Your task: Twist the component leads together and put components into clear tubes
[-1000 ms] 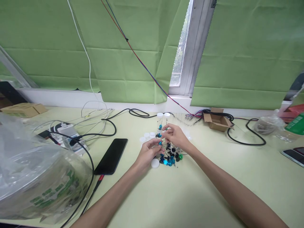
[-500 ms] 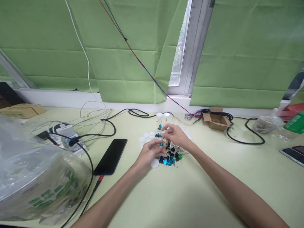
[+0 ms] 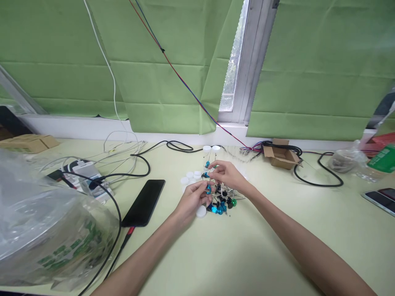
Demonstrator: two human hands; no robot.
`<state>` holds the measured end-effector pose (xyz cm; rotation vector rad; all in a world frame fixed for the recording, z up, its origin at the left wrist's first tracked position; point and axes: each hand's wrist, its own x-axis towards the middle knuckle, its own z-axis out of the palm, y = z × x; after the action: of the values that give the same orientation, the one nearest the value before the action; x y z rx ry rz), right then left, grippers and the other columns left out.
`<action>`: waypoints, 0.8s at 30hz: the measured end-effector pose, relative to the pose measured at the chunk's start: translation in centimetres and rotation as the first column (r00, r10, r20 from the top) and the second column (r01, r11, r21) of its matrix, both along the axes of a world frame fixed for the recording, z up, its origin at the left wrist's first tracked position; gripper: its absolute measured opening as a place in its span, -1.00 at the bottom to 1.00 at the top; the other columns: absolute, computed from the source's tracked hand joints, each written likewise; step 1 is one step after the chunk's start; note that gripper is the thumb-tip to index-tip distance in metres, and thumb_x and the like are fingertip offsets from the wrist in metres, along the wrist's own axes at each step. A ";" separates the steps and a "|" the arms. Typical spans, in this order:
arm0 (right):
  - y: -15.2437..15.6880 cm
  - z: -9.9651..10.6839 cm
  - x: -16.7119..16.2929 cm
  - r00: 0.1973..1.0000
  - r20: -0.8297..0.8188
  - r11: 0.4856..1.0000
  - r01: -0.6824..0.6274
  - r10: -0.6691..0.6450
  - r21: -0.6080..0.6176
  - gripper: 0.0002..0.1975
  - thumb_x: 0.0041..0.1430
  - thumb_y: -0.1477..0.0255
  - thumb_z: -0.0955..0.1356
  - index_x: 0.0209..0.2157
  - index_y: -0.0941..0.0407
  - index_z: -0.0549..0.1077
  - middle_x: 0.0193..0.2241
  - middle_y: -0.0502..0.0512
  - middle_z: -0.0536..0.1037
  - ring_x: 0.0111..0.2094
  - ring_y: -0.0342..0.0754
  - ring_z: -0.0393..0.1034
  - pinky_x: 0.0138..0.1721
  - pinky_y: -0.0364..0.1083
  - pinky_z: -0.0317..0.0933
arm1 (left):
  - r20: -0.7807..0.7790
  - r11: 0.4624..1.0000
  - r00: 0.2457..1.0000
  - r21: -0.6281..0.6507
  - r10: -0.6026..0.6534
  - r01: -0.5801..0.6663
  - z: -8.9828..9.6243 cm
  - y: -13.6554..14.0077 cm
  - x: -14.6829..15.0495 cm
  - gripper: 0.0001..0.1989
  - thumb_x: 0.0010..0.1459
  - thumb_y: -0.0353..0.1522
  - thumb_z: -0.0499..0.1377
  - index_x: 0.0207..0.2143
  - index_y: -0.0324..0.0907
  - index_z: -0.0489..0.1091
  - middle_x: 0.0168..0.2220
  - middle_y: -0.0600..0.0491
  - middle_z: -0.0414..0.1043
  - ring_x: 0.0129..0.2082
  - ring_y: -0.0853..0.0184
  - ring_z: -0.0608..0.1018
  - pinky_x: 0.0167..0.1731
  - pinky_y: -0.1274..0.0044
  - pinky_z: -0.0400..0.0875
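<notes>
We pinch small blue piece (image 3: pixel 209 190) in left hand (image 3: pixel 189 201), right of phone (image 3: pixel 143 203); whether right hand (image 3: pixel 227 175) grips anything, we cannot tell. Piece likely light, stiff, slick; best held around body.

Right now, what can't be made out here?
Head view:
Small shiny blue part: partly hidden by fingers of the bare left hand.
Anything pinched by the bare right hand: too small, behind its fingers.
Large clear plastic bag: wrinkled plastic obscures its contents; left edge cuts it off.
Clear plastic bottle with green label: cut off by right edge.
</notes>
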<state>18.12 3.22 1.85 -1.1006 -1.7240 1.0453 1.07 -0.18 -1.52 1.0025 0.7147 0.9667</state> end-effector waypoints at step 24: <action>-0.2 -0.1 0.8 0.987 0.156 0.998 -0.032 0.024 0.050 -0.61 0.14 0.41 0.36 0.03 0.08 0.35 -0.32 0.04 0.53 -0.53 -0.16 0.41 -0.53 -0.18 0.24 | -0.024 0.995 0.995 -0.003 0.095 -0.096 0.2 0.0 -0.1 -0.70 0.04 -0.19 0.33 -0.34 -0.26 0.48 -0.43 0.11 0.35 -0.67 0.61 0.28 -0.69 0.67 0.10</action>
<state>18.90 2.98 1.73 -1.1532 -1.8842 0.9473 0.96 -0.18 -1.33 0.9852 0.7903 1.0372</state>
